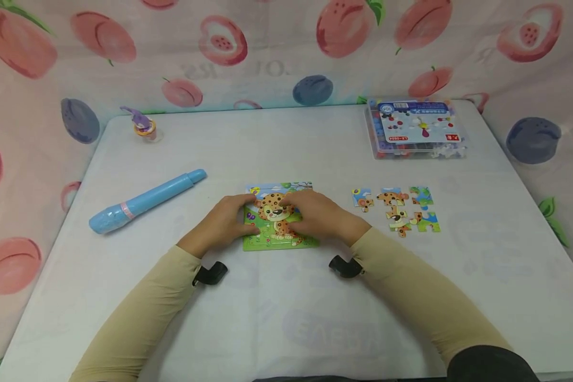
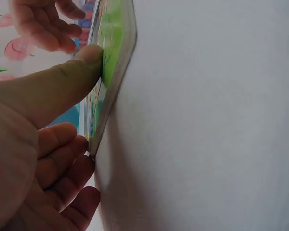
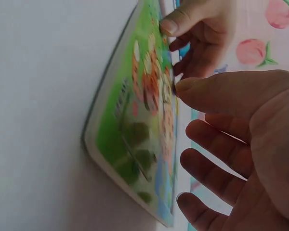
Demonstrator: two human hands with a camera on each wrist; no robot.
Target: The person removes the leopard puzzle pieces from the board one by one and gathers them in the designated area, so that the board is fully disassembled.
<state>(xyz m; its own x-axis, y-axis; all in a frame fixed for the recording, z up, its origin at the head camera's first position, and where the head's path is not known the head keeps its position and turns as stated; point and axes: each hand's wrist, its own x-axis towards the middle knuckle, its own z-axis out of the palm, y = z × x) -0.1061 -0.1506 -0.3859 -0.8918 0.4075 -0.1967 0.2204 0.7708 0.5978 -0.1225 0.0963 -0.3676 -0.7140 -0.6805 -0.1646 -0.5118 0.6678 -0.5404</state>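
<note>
Puzzle board (image 1: 267, 243) flat on the table (image 1: 277, 297), between the two hands, under the fingertips. Left hand (image 1: 223, 220): thumb and fingers wide apart in a loose C over the board's left side, thumb tip on its face near the edge. Right hand (image 1: 322, 216): same loose C on the right side, thumb at the face, other fingers relaxed and spaced. Neither one pinches anything that I can see; pressure can't be told.

Status, my read: early. Loose pieces (image 1: 398, 217) sit off the board, to the right of the right fingers, in two rough rows; some look to touch, so exact count unclear. Leopard picture (image 1: 273, 209) on the board looks whole between the fingers; can't tell printed base from seated pieces. Left to do, by the look of it: every piece in that group.

Blue tube (image 1: 148, 201) is left of the left fingers; box (image 1: 417, 130) beyond the right ones.
</note>
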